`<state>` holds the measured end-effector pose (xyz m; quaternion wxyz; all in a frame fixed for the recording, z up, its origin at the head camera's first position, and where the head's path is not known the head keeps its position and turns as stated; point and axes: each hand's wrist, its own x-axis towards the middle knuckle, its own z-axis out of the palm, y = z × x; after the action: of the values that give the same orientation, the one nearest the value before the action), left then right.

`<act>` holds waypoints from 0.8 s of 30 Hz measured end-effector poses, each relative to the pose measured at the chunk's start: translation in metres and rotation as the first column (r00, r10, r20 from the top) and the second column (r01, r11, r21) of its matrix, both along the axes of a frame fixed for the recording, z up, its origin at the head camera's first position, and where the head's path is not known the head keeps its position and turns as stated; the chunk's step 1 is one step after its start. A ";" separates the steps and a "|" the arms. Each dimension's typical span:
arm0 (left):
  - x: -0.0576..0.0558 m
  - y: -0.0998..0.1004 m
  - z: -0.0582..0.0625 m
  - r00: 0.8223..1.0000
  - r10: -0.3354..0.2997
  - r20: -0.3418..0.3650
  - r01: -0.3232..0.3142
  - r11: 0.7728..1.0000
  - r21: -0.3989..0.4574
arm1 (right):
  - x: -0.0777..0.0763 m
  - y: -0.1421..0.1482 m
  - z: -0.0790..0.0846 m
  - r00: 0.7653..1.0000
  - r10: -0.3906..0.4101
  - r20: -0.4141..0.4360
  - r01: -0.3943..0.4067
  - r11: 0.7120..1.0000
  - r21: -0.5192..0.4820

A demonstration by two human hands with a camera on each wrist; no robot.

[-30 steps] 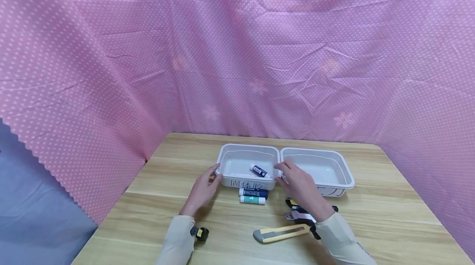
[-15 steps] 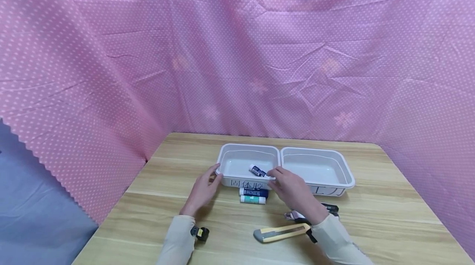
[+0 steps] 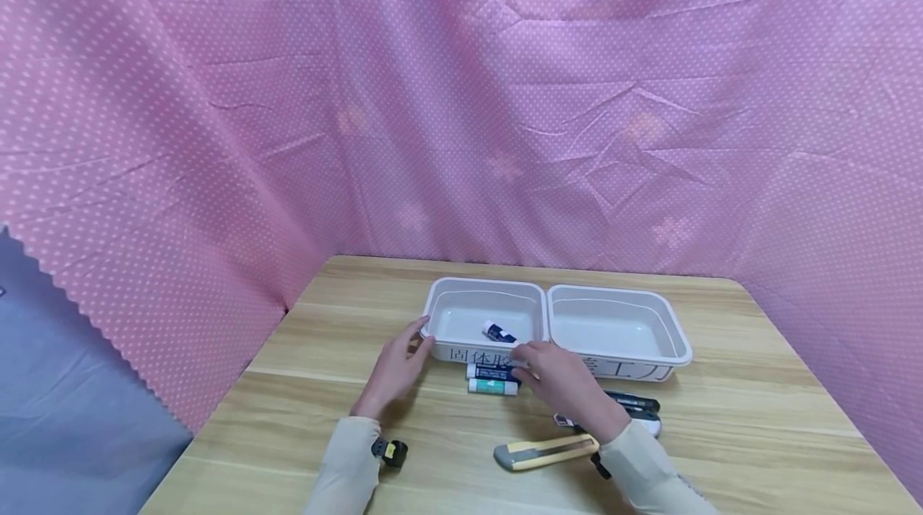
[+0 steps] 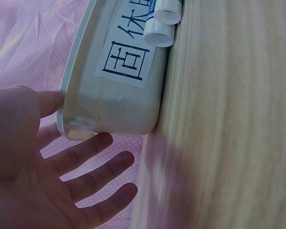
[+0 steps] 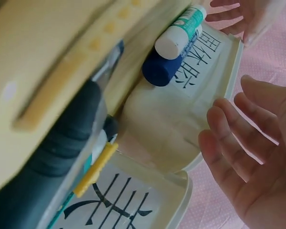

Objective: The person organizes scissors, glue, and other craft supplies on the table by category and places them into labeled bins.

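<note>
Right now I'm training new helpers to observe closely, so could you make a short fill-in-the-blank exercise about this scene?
The left hand touches the ____ end of the left tub.
The glue stick inside that tub has a dark ____ body.
The leftmost cutter has a gray tip and a ____ body.

Missing words: left; blue; yellow.
</note>
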<state>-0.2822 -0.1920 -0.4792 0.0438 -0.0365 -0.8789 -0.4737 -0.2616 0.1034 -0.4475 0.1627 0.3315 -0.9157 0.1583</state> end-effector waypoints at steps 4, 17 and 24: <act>0.000 0.000 0.000 1.000 -0.002 -0.002 0.002 1.000 0.002 | 0.000 -0.002 -0.003 0.999 0.035 0.037 -0.036 0.999 0.038; 0.001 0.000 -0.001 1.000 -0.006 -0.009 0.006 1.000 0.003 | 0.002 -0.008 -0.013 0.990 0.065 0.127 -0.077 0.993 0.094; 0.001 0.000 -0.001 1.000 -0.009 -0.016 0.009 1.000 -0.002 | 0.001 -0.008 -0.015 0.983 0.055 0.173 -0.079 0.988 0.130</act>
<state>-0.2816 -0.1924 -0.4798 0.0485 -0.0443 -0.8788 -0.4726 -0.2606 0.0953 -0.4630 0.0562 0.3579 -0.9232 0.1285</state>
